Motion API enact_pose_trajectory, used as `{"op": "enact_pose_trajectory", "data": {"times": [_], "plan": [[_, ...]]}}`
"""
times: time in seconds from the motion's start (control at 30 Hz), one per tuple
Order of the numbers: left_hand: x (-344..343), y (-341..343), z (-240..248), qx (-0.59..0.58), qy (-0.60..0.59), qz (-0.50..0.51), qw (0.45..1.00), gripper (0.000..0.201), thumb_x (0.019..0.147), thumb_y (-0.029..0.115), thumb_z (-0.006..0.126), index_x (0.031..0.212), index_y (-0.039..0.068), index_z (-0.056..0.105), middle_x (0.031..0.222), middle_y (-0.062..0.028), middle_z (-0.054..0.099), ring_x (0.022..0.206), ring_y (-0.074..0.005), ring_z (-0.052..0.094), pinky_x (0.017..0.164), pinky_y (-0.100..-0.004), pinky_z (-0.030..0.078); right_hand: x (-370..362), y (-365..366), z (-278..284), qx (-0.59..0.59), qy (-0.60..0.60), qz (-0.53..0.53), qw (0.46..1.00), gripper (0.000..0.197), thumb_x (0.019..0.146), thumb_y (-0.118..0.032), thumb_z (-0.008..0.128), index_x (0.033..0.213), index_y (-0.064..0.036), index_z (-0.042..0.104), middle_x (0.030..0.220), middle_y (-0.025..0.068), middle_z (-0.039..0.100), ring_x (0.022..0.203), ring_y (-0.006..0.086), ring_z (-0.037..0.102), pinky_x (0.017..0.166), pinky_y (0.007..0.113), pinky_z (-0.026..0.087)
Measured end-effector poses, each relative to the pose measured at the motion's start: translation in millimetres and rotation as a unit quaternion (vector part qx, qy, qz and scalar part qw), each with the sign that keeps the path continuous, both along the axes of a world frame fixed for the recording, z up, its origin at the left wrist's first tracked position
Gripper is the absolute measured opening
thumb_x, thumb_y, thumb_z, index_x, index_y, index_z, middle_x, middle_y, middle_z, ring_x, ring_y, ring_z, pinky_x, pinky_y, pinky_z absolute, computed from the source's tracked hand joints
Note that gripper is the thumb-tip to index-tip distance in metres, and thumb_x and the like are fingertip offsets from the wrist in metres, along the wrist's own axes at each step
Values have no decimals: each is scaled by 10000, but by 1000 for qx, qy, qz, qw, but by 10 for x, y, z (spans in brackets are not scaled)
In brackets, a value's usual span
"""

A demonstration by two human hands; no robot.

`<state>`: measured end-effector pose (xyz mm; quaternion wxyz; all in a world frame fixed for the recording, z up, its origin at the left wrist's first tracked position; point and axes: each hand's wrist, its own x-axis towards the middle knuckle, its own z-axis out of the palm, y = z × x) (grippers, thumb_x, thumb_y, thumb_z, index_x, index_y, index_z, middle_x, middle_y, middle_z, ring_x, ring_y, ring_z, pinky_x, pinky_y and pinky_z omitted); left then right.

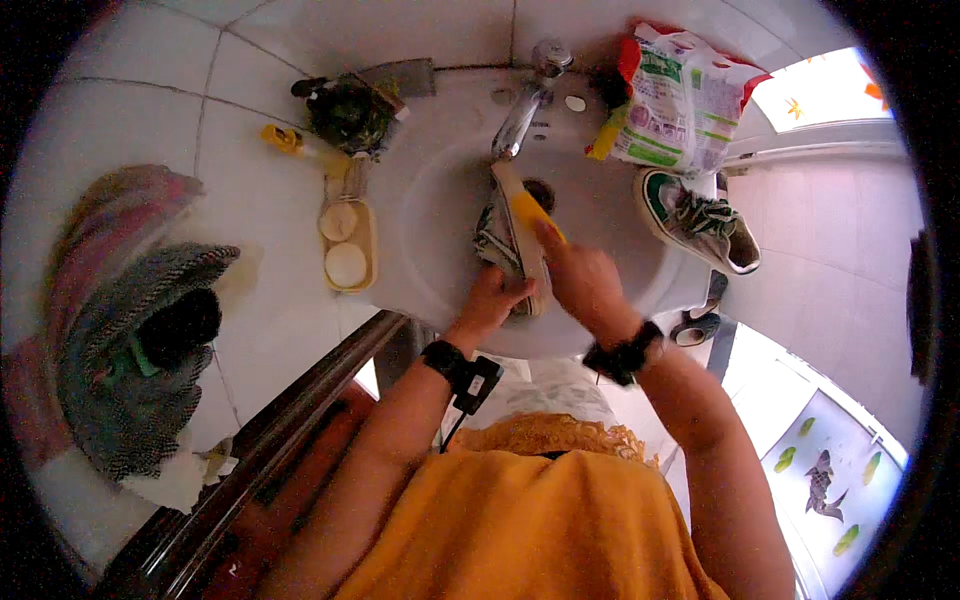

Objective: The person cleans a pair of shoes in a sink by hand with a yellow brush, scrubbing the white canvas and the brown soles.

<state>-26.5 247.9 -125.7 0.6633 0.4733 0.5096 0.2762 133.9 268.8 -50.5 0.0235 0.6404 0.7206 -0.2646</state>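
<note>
A canvas sneaker [490, 238] with green trim and laces is tipped on its side over the white sink [420, 270], its pale sole edge turned to the right. My left hand [487, 302] grips it at the near end, thumb against the sole. In my right hand [588, 282] is a yellow brush [532, 212], pressed to the sole; its bristles are hidden. The chrome faucet [517, 125] stands just beyond the shoe's far end. A matching sneaker [700, 222], green inside, rests upright on the sink's right rim.
A plastic bag with red and green print [675, 110] stands at the back right. Left of the basin sit a soap dish [348, 262] with two round pale bars and a dark green bundle [350, 118]. Towels [140, 350] hang far left; a dark wooden rail [290, 400] runs near my left arm.
</note>
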Motion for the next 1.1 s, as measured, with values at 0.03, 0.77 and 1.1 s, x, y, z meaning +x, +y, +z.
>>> {"op": "enact_pose_trajectory", "data": {"times": [0.03,0.77,1.1], "plan": [[36,-16,-31,-18,-40,13,999,435,797,309,647,1033,-30,510,939,-107,592,880,-202,557,789,-332,438,54,-115,70,-25,-3,15,1000,478,791,-102,489,1257,-138,388,717,194,610,635,347,620,511,451,501],[222,-41,-231,-242,-248,61,936,492,928,393,385,1269,39,389,1261,-32,430,1130,-129,414,988,-289,293,262,-452,-138,24,28,-28,999,602,794,-63,478,1348,-190,280,690,168,589,541,345,585,474,441,482],[585,51,120,-263,-269,208,903,362,933,332,361,1163,69,457,1137,-46,521,1044,-186,487,929,-345,374,580,-1107,130,-21,20,7,1000,653,788,-61,489,1369,-248,258,682,143,561,536,300,581,439,398,465]]}}
